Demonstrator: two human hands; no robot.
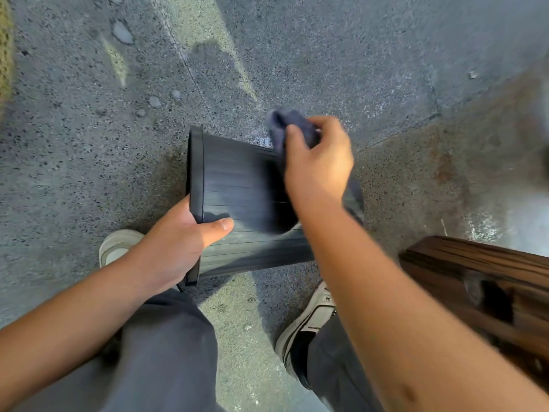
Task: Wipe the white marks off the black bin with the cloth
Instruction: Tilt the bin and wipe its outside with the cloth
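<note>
Black bin (237, 185) lies tipped on the floor (74, 162), side up for wiping. Left hand (175, 245) clamps its rim steady; right hand (319, 162) bunches the cloth (285, 123) at the base end (blurry).

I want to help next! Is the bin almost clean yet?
Not yet. The left hand holds the bin's rim, tipped on its side, and the right hand holds the cloth at its far end. A pale, hazy smear shows near the thumb, so that side needs more wiping. The other sides are hidden.
</note>
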